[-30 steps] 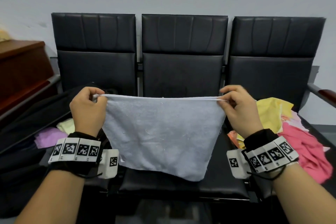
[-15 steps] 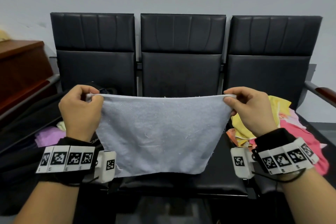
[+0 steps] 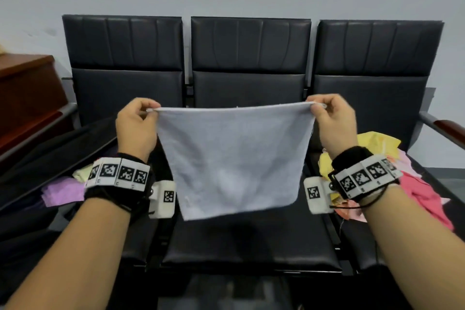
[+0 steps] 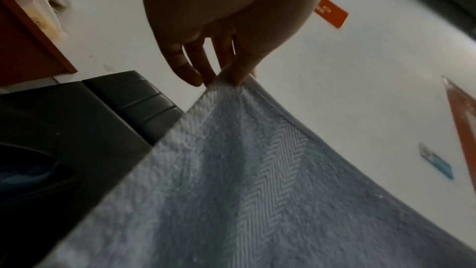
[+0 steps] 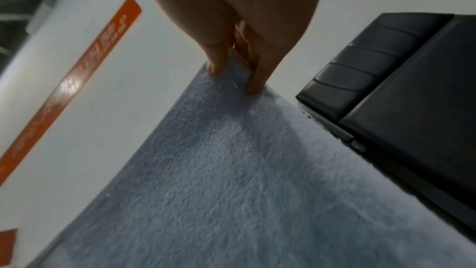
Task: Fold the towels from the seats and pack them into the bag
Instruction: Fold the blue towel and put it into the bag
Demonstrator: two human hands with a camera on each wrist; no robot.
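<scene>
Three black padded seats (image 3: 250, 239) stand in a row against a pale wall. Below and outward of the right hand's (image 3: 332, 123) fingers, a heap of yellow and pink towels (image 3: 425, 191) lies on the right seat. Below the left hand (image 3: 137, 128), an open black bag (image 3: 32, 163) holds a purple and a pale yellow cloth. Nothing stands between the fingers and the middle seat except the light blue towel (image 3: 234, 161) itself. Each hand pinches one top corner between thumb and fingertips, stretching the upper hem taut. The towel hangs flat, clear of the cushion, its terry pile showing a herringbone band (image 4: 273, 170) near the left fingers.
</scene>
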